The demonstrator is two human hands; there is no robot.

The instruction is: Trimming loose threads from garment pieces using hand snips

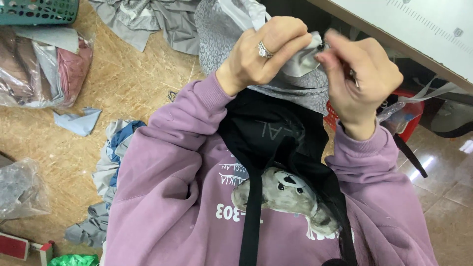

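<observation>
Wooden floor behind; left hand (263,51) and right hand (362,81) fingers pinching grey fabric piece (300,74), long axis hanging downward.

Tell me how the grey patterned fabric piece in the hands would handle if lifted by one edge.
The grey patterned fabric piece probably flops: it drapes and folds below the left hand and right hand. It looks thin, so likely light. Its smooth grey lining shows a slight sheen, so it may slip in a loose pinch.

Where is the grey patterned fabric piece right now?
In the head view it sits top centre, the grey patterned fabric pinched between the left hand and right hand, above the black fabric on the lap.
</observation>
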